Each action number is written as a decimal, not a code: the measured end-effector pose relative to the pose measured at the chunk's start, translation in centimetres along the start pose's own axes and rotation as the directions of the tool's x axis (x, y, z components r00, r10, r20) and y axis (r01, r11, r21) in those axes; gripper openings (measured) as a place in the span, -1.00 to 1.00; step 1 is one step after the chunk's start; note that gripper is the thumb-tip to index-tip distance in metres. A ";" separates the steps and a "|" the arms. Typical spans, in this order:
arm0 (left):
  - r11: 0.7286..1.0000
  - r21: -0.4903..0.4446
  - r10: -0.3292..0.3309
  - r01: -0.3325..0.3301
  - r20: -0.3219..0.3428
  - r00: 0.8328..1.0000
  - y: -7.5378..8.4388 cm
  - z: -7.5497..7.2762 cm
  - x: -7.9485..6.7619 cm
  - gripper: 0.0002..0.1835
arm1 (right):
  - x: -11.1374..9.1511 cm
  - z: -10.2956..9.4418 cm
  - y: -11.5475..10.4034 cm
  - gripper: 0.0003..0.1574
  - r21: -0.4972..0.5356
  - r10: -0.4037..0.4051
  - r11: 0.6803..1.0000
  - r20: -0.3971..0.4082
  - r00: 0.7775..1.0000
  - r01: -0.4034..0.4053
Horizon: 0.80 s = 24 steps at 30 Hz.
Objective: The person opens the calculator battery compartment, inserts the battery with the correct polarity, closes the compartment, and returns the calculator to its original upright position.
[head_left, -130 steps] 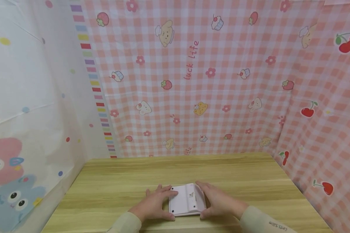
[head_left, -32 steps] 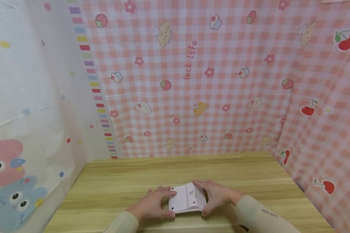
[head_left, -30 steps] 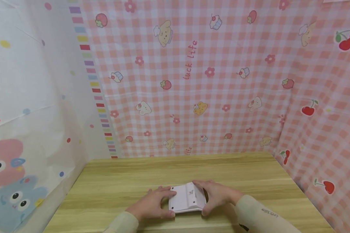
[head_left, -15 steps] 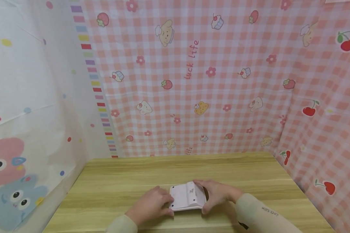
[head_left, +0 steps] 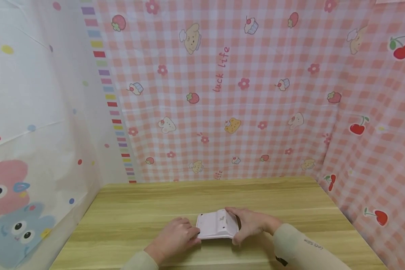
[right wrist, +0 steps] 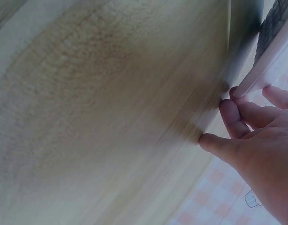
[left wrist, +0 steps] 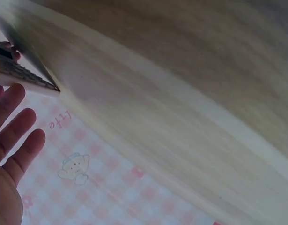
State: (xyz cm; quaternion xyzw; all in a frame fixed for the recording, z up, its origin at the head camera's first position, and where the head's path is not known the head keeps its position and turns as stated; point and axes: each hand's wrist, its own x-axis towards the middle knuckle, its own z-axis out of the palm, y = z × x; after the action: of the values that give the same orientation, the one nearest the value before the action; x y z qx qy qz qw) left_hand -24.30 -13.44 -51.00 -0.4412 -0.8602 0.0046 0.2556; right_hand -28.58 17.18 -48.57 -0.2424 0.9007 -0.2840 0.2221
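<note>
A pale pinkish-white calculator (head_left: 210,225) is face down above the wooden table (head_left: 148,202), its back with dark corner dots turned up. Its near edge looks lifted, so it sits tilted. My left hand (head_left: 176,237) pinches its left edge near the front corner; in the left wrist view the other fingers (left wrist: 23,157) stick out free. With thumb and fingers spread across the right side, my right hand (head_left: 253,225) holds the raised end. Dark keys show on the calculator's underside in the left wrist view (left wrist: 26,72), and a strip of them in the right wrist view (right wrist: 274,35).
A pink checked cloth (head_left: 202,112) hangs behind the table, and another with cherries (head_left: 384,150) hangs at the right. On the left is a white cloth (head_left: 54,123) with cartoon figures. Bare wood surrounds the hands.
My left fingers have drawn back from the calculator's top face and now pinch its left edge. The calculator's near edge has risen a little. My right hand keeps its hold.
</note>
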 end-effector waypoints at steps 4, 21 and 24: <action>0.999 -0.020 -0.025 0.025 0.002 1.000 0.1 -0.1 0.1 -0.75 | 0.0 0.0 0.1 0.51 0.044 0.009 0.999 0.003 1.000 -0.009; 0.995 -0.065 -0.081 0.075 -0.103 0.991 0.5 0.2 0.1 -0.78 | -0.3 -0.1 0.3 0.49 0.117 -0.028 0.993 0.001 1.000 0.028; 0.993 -0.074 -0.094 0.087 -0.091 0.991 0.5 0.1 0.1 -0.78 | -0.3 -0.1 0.4 0.48 0.129 -0.033 0.991 0.001 0.999 0.033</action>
State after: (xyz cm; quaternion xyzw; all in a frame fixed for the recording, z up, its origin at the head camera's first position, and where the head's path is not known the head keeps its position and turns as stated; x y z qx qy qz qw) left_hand -24.03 -13.02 -51.20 -0.4101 -0.8660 -0.0578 0.2801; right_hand -28.53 17.64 -48.65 -0.2429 0.8760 -0.3447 0.2340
